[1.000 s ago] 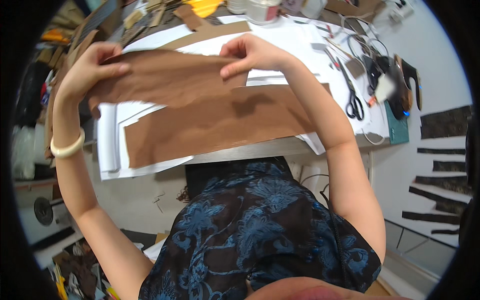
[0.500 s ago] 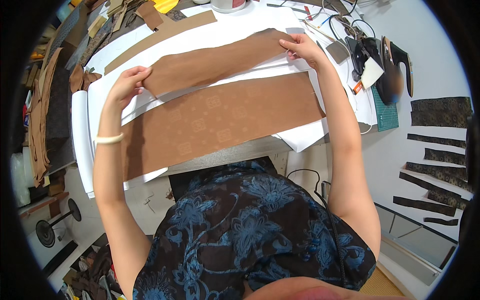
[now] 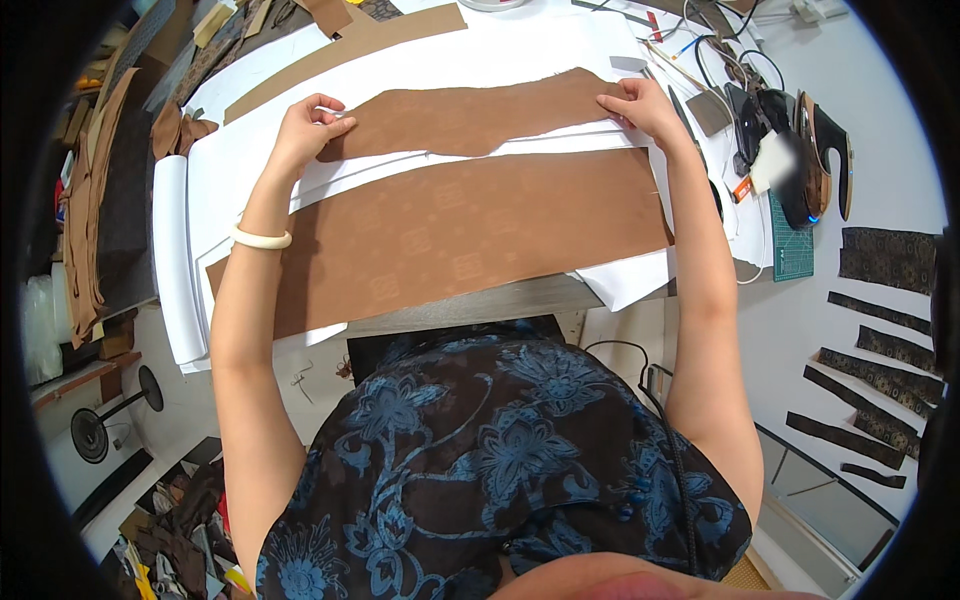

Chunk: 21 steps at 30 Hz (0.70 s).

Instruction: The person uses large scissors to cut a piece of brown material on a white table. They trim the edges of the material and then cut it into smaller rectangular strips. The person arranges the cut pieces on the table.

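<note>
Stretched between my two hands is a long, irregularly cut piece of brown fabric [image 3: 470, 118]. Its left end is pinched by my left hand [image 3: 312, 130], thumb on top. My right hand [image 3: 643, 108] pinches the opposite end between thumb and fingers. The upper edge of this piece waves, and its lower edge sags in the middle. Nearer to me, a wide brown fabric panel [image 3: 480, 220] with faint square motifs lies flat along the table's front edge. White paper [image 3: 540, 55] lies under both pieces. My left forearm crosses the panel's left part.
At the right stand an iron [image 3: 825, 160], tangled cables [image 3: 715, 45] and a green cutting mat [image 3: 793, 235]. A white paper roll [image 3: 178, 260] runs along the left edge. A brown cardboard strip [image 3: 350, 62] lies at the back. Dark patterned strips [image 3: 888, 258] hang on the right.
My left hand has moved right, closer to my right hand. The held fabric now hangs less tilted, lower in the middle. The whole view has shifted slightly.
</note>
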### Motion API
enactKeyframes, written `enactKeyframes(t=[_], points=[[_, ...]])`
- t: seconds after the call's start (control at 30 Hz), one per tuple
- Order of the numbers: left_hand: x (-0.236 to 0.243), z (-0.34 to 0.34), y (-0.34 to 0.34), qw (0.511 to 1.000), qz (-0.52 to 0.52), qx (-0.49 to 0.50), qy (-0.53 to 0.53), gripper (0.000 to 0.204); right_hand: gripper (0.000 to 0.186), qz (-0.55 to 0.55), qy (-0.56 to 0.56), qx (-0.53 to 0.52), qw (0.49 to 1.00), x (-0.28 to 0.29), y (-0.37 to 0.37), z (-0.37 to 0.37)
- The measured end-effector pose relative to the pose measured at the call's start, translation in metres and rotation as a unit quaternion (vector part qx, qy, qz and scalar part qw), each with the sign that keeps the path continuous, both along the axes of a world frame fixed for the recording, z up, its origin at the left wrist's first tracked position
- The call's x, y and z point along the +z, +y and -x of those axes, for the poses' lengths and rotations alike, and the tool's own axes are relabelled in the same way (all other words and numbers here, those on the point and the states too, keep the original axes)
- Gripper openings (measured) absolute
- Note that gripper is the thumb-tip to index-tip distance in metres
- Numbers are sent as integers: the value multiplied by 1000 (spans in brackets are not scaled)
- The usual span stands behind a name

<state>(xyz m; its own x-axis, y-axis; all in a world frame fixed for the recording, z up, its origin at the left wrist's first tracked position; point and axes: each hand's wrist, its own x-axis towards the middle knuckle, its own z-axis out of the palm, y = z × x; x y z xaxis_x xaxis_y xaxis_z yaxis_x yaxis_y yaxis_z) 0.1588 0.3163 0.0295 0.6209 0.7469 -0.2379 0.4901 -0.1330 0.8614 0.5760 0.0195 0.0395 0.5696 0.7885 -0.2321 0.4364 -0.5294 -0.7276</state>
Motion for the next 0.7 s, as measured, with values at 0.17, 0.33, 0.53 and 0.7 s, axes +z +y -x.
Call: enactKeyframes(t=[0.17,0.33,0.53,0.7], points=[[9,6,-8,1000,8,2,4,26,28,22,-23,-10,999,10,-4,12],[6,12,-14,999,40,4,-21,26,29,37,-7,-27,999,10,-8,5],[9,11,-20,999,31,5,-6,25,29,70,-25,-18,997,5,-12,-6],[2,16,-16,1000,5,6,1,24,30,68,3,-4,998,7,-13,-6]])
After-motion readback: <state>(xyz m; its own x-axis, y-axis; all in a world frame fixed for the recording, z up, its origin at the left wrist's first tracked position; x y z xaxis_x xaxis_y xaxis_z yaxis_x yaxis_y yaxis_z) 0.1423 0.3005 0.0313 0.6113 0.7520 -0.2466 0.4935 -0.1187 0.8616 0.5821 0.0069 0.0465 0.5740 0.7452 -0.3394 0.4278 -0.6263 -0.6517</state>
